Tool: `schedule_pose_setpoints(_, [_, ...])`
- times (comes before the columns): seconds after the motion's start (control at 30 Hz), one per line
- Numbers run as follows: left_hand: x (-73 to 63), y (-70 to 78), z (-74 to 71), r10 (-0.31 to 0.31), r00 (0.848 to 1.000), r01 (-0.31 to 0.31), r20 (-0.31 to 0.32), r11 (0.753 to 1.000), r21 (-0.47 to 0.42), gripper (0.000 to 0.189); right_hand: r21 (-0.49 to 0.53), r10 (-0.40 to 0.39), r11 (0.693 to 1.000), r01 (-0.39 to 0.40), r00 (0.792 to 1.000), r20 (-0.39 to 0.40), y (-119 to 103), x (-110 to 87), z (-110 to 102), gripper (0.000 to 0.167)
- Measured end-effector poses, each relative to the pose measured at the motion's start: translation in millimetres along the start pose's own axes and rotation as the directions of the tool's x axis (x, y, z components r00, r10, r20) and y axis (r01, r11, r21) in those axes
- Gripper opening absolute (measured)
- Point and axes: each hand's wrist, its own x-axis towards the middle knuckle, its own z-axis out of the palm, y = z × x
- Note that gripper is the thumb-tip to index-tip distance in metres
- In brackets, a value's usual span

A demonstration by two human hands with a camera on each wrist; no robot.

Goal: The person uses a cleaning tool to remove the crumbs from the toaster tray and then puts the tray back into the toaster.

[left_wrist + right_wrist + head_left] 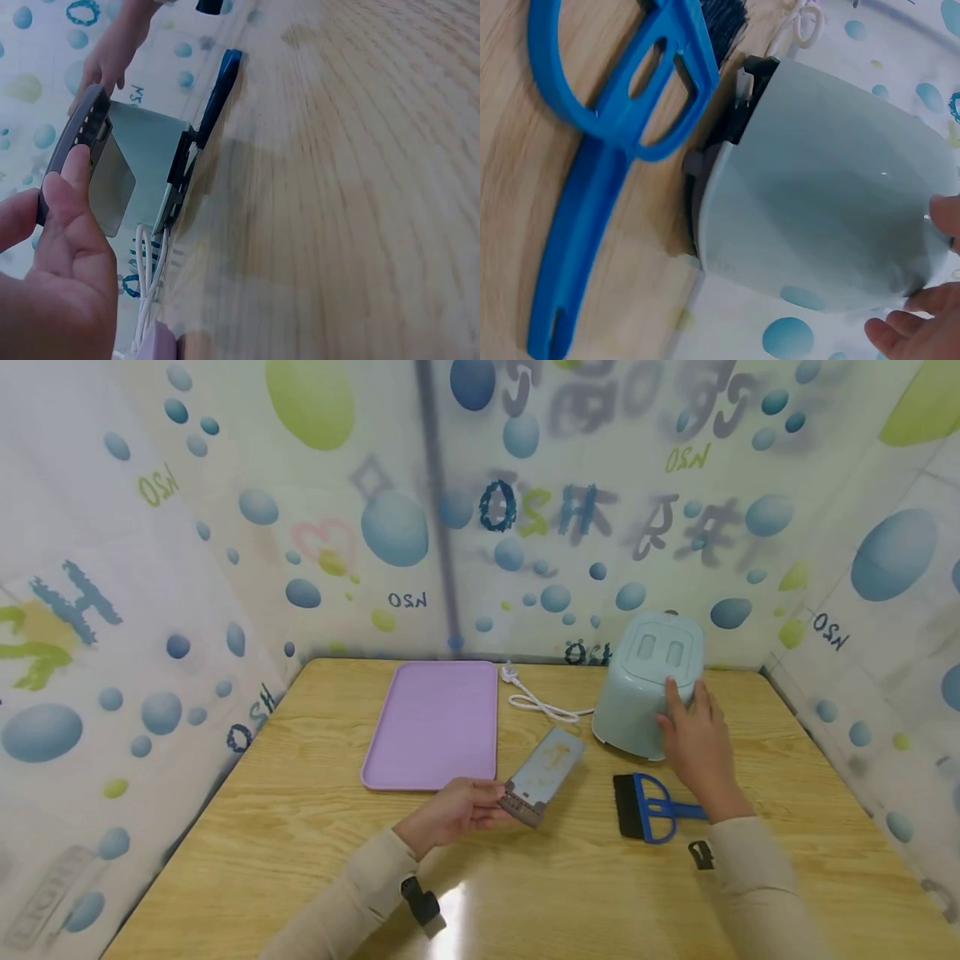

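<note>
My left hand (467, 814) pinches one end of a flat grey crumb tray (546, 768), thumb above and fingers beneath. The tray is held above the table, with brownish crumbs or stains on its upper face. Across from it stands a pale green toaster (647, 693) with a lid on top. My right hand (699, 739) grips the toaster's near right upper edge, thumb and fingers spread around it. In the right wrist view, a dark opening shows low on the toaster's side. A blue-handled brush (660, 808) with black bristles lies in front of the toaster.
A lilac tray (431, 727) lies at the back left of the wooden table (300, 860). The toaster's white cord and plug (536, 700) lie between tray and toaster. Patterned curtains (480, 585) stand close behind and along both sides.
</note>
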Motion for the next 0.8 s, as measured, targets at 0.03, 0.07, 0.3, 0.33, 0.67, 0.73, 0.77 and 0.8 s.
schedule_pose_setpoints(0.03, [-0.1, 0.2, -1.4, 0.002, 1.000, -0.002, 0.005, 1.000, -0.002, 0.046, -0.009, -0.013, 1.000, 0.013, 1.000, -0.006, 0, -0.5, -2, 0.054])
schedule_pose_setpoints(0.07, [-0.2, 0.8, -2.8, 0.001, 1.000, -0.001, 0.007, 1.000, -0.005, 0.046, -0.017, -0.022, 1.000, 0.022, 1.000, -0.006, 1, -1.1, -4, 0.053])
schedule_pose_setpoints(0.3, [-6.0, 6.7, -12.8, 0.011, 1.000, -0.011, -0.022, 1.000, 0.012, 0.046, -0.062, -0.053, 0.996, 0.057, 0.996, 0.076, 3, -5.8, -19, 0.058])
schedule_pose_setpoints(0.33, [-7.6, 8.5, -14.3, 0.013, 1.000, -0.013, -0.024, 1.000, 0.013, 0.046, -0.071, -0.061, 0.995, 0.067, 0.994, 0.086, 4, -6.8, -20, 0.058])
schedule_pose_setpoints(0.67, [-17.6, 20.5, -31.7, 0.036, 0.998, -0.035, -0.050, 0.999, 0.021, 0.048, -0.075, -0.141, 0.983, 0.166, 0.955, 0.262, 15, -19.0, -40, 0.066])
schedule_pose_setpoints(0.73, [-19.1, 20.8, -35.3, 0.036, 0.998, -0.035, -0.054, 0.999, 0.014, 0.049, -0.087, -0.159, 0.977, 0.194, 0.939, 0.305, 16, -22.1, -44, 0.067])
schedule_pose_setpoints(0.77, [-20.1, 21.0, -37.0, 0.034, 0.998, -0.034, -0.056, 0.999, 0.010, 0.050, -0.088, -0.164, 0.975, 0.204, 0.929, 0.332, 17, -23.9, -46, 0.067])
schedule_pose_setpoints(0.8, [-20.9, 20.9, -38.6, 0.035, 0.998, -0.034, -0.056, 0.999, 0.007, 0.050, -0.089, -0.164, 0.974, 0.210, 0.916, 0.366, 17, -25.7, -47, 0.068])
